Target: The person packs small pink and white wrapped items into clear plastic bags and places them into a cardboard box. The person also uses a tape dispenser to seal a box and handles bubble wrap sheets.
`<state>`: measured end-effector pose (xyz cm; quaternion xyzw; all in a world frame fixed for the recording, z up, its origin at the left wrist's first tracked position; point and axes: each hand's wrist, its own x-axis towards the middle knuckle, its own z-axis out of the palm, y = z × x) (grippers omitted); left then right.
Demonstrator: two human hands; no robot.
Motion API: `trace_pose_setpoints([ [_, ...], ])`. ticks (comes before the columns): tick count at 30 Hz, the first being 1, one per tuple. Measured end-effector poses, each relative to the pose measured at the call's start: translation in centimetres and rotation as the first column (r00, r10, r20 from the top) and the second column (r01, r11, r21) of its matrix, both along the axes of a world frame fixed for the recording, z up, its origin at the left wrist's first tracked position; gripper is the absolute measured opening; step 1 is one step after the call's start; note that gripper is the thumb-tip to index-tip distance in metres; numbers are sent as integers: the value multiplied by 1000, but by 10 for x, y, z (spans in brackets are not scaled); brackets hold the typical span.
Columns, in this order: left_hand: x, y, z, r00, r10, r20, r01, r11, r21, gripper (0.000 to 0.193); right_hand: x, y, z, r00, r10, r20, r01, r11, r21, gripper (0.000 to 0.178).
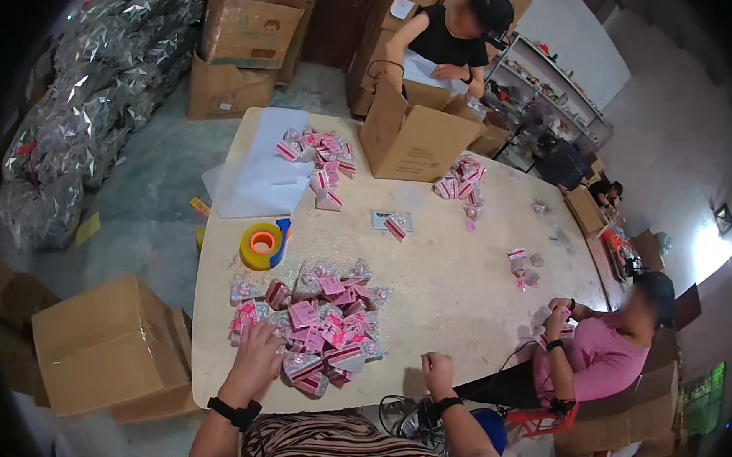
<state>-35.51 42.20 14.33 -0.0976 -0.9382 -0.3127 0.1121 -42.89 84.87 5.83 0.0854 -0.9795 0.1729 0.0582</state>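
A heap of small clear packets with pink-and-white cards (327, 314) lies on the pale table in front of me. My left hand (256, 356) reaches over the heap's near left edge, fingers spread and touching or just above the packets. To the right of the heap, by the table's near edge, my right hand (437, 375) is closed in a loose fist. Whatever it may hold is hidden. Beyond the heap lies a tape roll (251, 255) in yellow and orange with a blue part. A single packet (396, 226) rests on a small flat silvery device (381, 219).
Across the table (464, 268), a person in black reaches into an open cardboard box (413, 139), with packet piles (324, 155) beside it. A person in pink at the right handles packets. A closed carton (107, 343) stands at left; silvery bags (97, 103) are heaped beyond.
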Motion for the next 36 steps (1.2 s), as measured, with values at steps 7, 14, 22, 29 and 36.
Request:
trace_pose_setpoints([
  [7, 28, -37, 11, 987, -142, -76, 144, 989, 21, 19, 83, -75, 6, 991, 121, 64, -123, 992, 33, 28],
  [14, 89, -57, 26, 996, -63, -59, 65, 998, 24, 16, 117, -101, -9, 943, 248, 221, -242, 969, -54, 15],
  [22, 231, -81, -23, 838, 202, 507, -121, 975, -188, 30, 152, -101, -38, 809, 443, 385, -449, 890, -81, 19],
  [29, 520, -204, -255, 450, 449, 772, -261, 893, -367, 27, 235, -27, -133, 678, 238, 695, -334, 942, 4, 19],
  [36, 604, -114, -173, -173, 237, 956, -975, 96, -200, 23, 348, 116, -213, 385, -137, 913, -119, 973, 197, 31],
])
